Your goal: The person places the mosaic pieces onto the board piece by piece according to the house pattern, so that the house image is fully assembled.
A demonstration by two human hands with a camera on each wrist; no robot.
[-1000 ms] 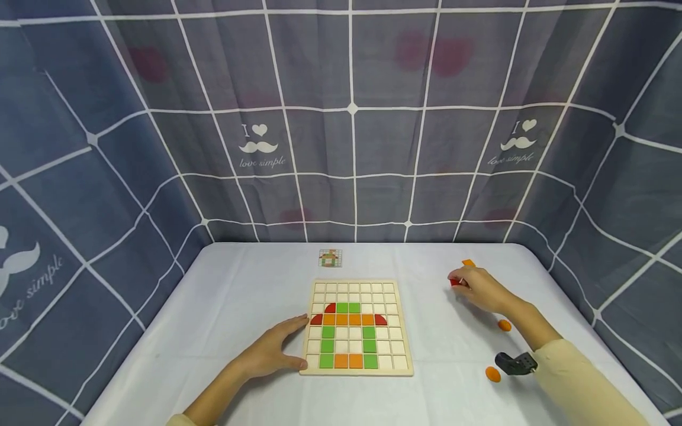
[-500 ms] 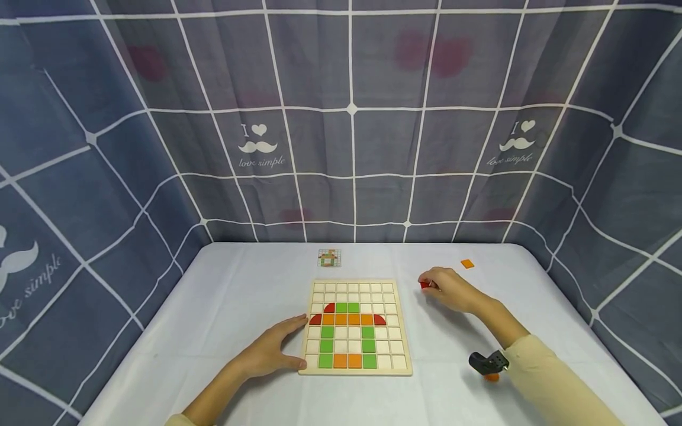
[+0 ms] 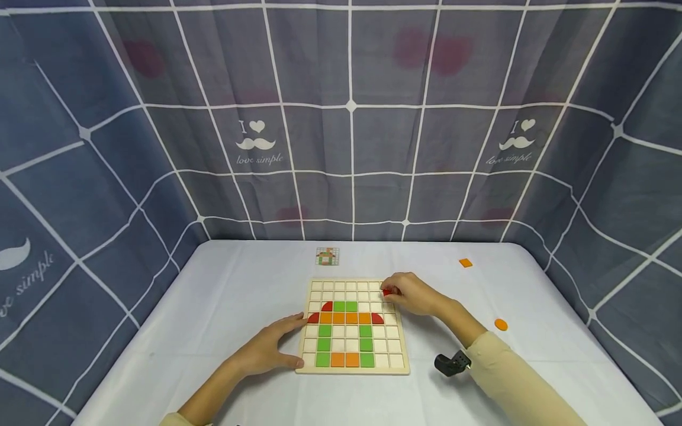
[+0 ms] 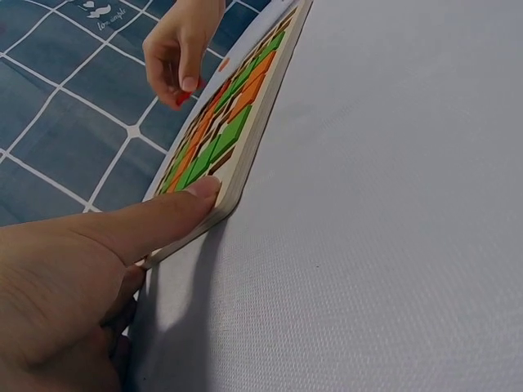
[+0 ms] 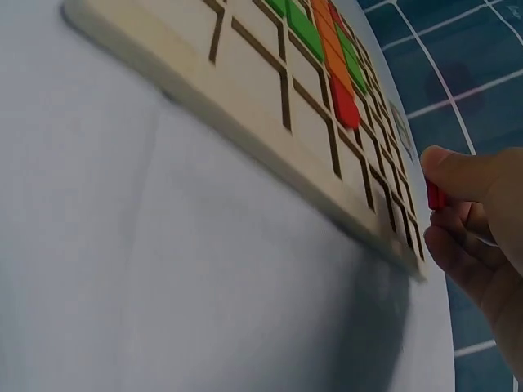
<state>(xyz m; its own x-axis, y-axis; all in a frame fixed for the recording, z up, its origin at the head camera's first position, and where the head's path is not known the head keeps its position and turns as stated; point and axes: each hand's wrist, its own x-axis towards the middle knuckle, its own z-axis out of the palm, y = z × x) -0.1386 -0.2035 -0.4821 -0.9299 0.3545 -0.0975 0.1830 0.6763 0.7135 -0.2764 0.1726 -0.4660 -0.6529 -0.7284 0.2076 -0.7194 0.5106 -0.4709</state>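
Note:
A square wooden grid board (image 3: 351, 371) lies on the white table, with green and orange squares and red quarter-round tiles set in its cells. My left hand (image 3: 263, 350) spans the board's left edge, its thumb (image 4: 176, 219) resting on the near corner's rim and its fingertips at the edge farther up. Over the board's far right part, my right hand (image 3: 414, 294) pinches a small red tile (image 5: 434, 194) between thumb and fingers. Most of that tile is hidden by the fingers. In the right wrist view it is held just above the board's rim.
A small pattern card (image 3: 327, 256) lies beyond the board. To the right are an orange diamond-shaped tile (image 3: 466, 262) and an orange rounded piece (image 3: 500, 324). A black wrist camera (image 3: 452, 363) juts from the right sleeve. Checked curtains (image 3: 383, 142) enclose the table's back and sides.
My right hand has carried the red tile leftward from the table's right side to over the board, uncovering the orange diamond and rounded piece. My left hand stays at the board's edge.

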